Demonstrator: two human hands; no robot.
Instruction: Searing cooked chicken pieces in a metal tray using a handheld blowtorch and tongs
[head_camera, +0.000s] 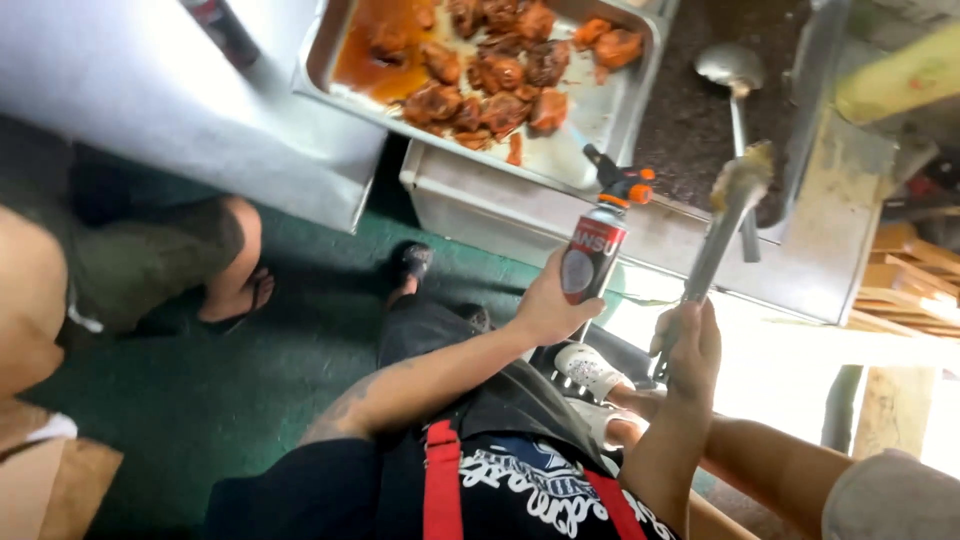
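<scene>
Red-black labelled gas canister (592, 262) in left hand (548, 310)

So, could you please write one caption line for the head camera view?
Left hand holds a gas torch canister, right hand holds metal tongs, beside a steel tray of sauced meat pieces.

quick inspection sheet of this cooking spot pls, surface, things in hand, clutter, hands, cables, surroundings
surface: steel counter bearing a metal tray
job's things: gas torch canister; metal tongs; sauced meat pieces in the tray
clutter: ladle lying on a dark pan
grippers: left hand grips the canister; right hand grips the tongs
cables: nothing seen
surroundings: green floor; another person's sandalled foot; wooden slats at right
</scene>
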